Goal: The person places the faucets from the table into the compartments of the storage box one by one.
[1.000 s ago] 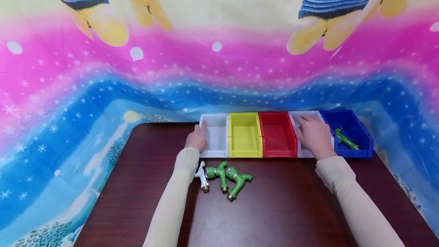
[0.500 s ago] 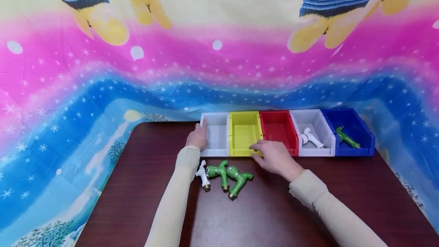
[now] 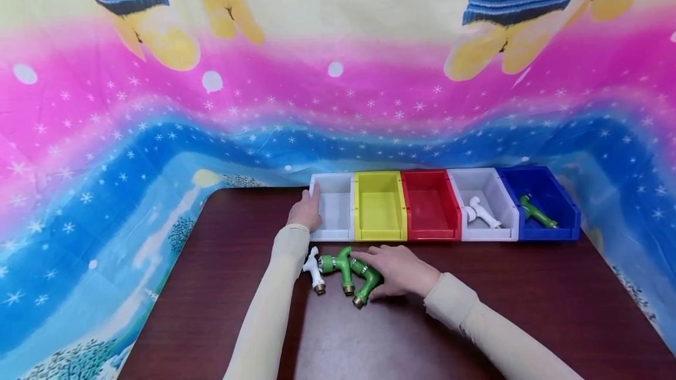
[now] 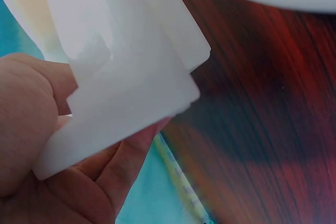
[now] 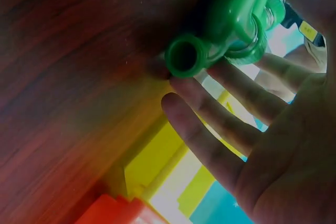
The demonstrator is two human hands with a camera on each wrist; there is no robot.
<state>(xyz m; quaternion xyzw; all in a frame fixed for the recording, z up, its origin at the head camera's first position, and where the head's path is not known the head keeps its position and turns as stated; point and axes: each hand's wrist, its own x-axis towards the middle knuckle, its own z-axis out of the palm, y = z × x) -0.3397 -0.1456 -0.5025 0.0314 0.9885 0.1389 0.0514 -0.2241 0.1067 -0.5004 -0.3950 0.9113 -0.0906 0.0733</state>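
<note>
My left hand (image 3: 304,213) grips the left wall of the leftmost white bin (image 3: 334,235); in the left wrist view, thumb and fingers lie on opposite sides of the white bin's wall (image 4: 126,82). My right hand (image 3: 405,272) is at the rightmost green tap (image 3: 371,280) on the table, its thumb and fingers spread around it. The right wrist view shows fairly straight fingers (image 5: 210,140) beside the green tap's spout (image 5: 185,56). Left of that tap lie another green tap (image 3: 345,268) and a white tap (image 3: 315,274), partly behind my left sleeve.
Right of the left bin stand a yellow bin (image 3: 381,234), a red bin (image 3: 433,234), a second white bin (image 3: 491,233) holding a white tap (image 3: 483,213), and a blue bin (image 3: 567,221) holding a green tap (image 3: 540,213). A patterned cloth (image 3: 338,116) hangs behind the dark table (image 3: 227,221).
My right hand has moved from the second white bin left and down to the rightmost green tap. A white tap now shows in that bin. My left hand stays on its bin.
</note>
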